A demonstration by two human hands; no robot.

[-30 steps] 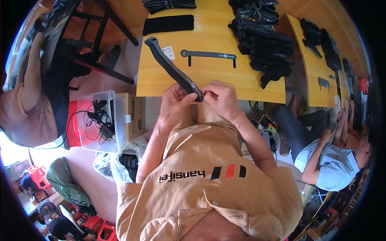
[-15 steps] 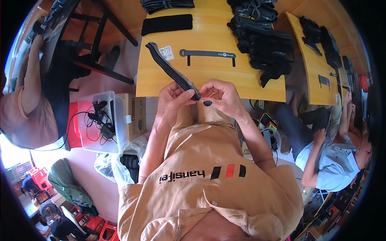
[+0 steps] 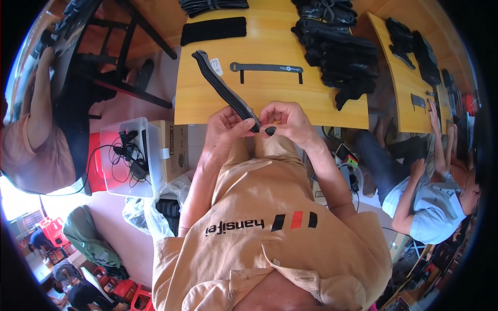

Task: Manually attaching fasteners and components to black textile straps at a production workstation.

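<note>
Both hands are working the near end of a long black strap (image 3: 224, 88) at the front edge of the wooden table (image 3: 275, 88). The left hand (image 3: 224, 127) is pinching the strap just short of its near tip, thumb on top. The right hand (image 3: 284, 120) is closing fingertips on that same tip, and is also gripping a small dark piece (image 3: 270, 130) that is too small to identify.

The strap's long axis is running diagonally: far end pointing up-left across the table, near end pointing down-right toward the person's lap. A small white tag (image 3: 216, 66) is sitting just beside the far end.

A thin grey strip (image 3: 265, 68) is lying crosswise, well apart from the hands. A heap of black straps (image 3: 340, 57) is filling the table's right side. A flat black pad (image 3: 213, 30) is lying at the far edge.
</note>
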